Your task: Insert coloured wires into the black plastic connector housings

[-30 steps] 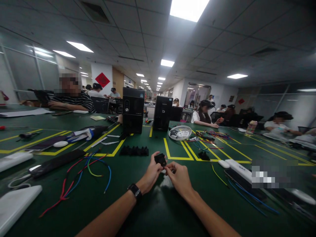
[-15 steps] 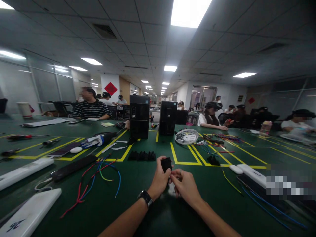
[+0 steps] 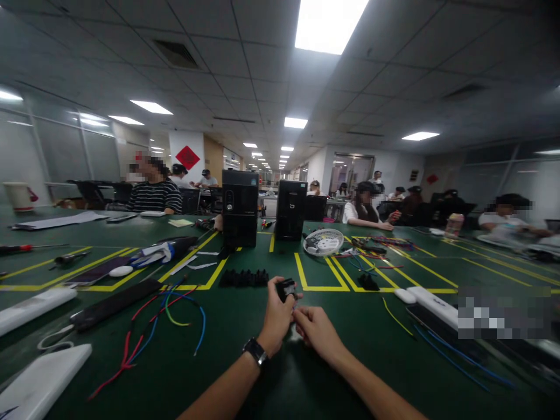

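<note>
My left hand (image 3: 275, 318), with a dark watch on the wrist, grips a small black block-shaped part (image 3: 286, 287) between thumb and fingers. Close against its lower side, my right hand (image 3: 318, 331) is closed in a pinch. Whatever those fingertips hold is too small to make out. Just beyond my left hand, a row of similar black parts (image 3: 244, 279) sits on the green table (image 3: 280, 385). Another small black piece (image 3: 368, 283) lies farther right.
Red, blue and green wires (image 3: 126, 356) lie to the left beside white power banks (image 3: 52, 382). Two black computer towers (image 3: 240, 210) stand ahead, near a round white basket (image 3: 324, 249). Loose blue wires (image 3: 455, 356) lie at right. Several people sit beyond.
My view has turned slightly right. The black part has tilted in my left hand and shows another face. My right fingers remain pinched close to it.
</note>
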A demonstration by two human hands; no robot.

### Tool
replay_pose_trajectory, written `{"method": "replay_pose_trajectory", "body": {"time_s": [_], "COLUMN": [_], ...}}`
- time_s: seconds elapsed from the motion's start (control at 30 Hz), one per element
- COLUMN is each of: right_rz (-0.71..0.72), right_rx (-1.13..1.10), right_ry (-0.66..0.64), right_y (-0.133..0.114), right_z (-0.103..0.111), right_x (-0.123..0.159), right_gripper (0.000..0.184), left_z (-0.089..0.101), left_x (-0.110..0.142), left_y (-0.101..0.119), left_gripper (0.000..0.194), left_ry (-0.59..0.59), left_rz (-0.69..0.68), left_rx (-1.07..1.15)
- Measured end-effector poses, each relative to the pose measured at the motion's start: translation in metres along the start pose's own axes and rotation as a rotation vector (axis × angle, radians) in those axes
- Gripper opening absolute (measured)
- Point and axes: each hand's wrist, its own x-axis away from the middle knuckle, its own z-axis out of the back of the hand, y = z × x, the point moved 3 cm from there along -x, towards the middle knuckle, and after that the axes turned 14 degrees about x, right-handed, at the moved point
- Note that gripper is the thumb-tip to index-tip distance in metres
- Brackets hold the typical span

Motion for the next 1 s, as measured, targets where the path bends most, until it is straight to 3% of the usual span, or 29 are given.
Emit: {"method": "replay_pose_trajectory", "body": {"time_s": [0.23,0.3,0.43,0.5,0.57,0.73,0.83,1.0], "right_rz": [0.012,0.020,0.000,-0.036,-0.062,-0.050,0.001,0.187], "right_rx": [-0.098,-0.112,-0.177,-0.208,-0.241,-0.279,-0.164,0.360], "right_ry": [-0.054,-0.062,-0.146,-0.206,-0.240,-0.183,-0.116,0.122], "right_y": [0.002,-0.001,-0.002,-0.003,-0.005,-0.021,-0.025,-0.021], "right_z": [-0.001,0.001,-0.004,-0.009,-0.011,0.002,0.011,0.003], "right_x": [0.003,0.005,0.008,0.011,0.013,0.015,0.015,0.016], "right_gripper": [0.030,0.027,0.022,0.022,0.023,0.021,0.025,0.026], "left_z": [-0.002,0.000,0.010,0.014,0.015,0.014,0.008,-0.001], "left_x": [0.000,-0.003,-0.011,-0.012,-0.013,-0.012,-0.010,-0.004], "left_y": [0.004,0.007,0.004,0.002,0.001,0.005,0.007,0.015], "left_gripper": [0.058,0.052,0.038,0.037,0.035,0.030,0.025,0.030], "left_ry": [-0.008,-0.016,0.191,0.238,0.213,0.219,0.276,0.382], "left_rz": [0.152,0.180,0.192,0.183,0.138,0.009,0.011,0.107], "left_rx": [0.187,0.280,0.303,0.244,0.161,0.098,0.187,0.315]}}
